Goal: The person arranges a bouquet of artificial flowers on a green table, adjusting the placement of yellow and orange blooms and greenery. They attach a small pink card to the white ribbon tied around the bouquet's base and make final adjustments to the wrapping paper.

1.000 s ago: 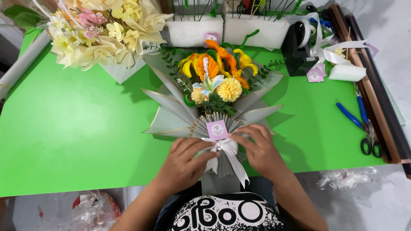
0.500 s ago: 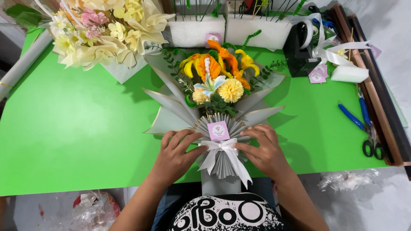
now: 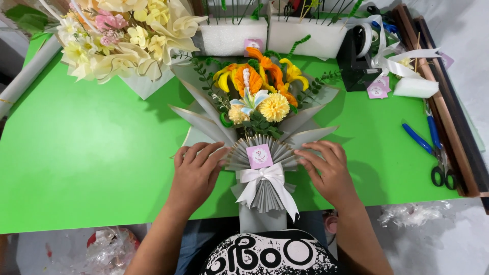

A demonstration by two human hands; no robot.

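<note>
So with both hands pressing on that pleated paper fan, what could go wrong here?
The hands, left and right, rest on the pleated fan; pressing hard might flatten its folds. A slip inward could crease the pink tag or loosen the white bow. The bouquet's stem end overhangs the green table and may tip.

A bright green table (image 3: 91, 168) fills the view under even light, with pale grey floor (image 3: 458, 244) beyond its right edge.
</note>
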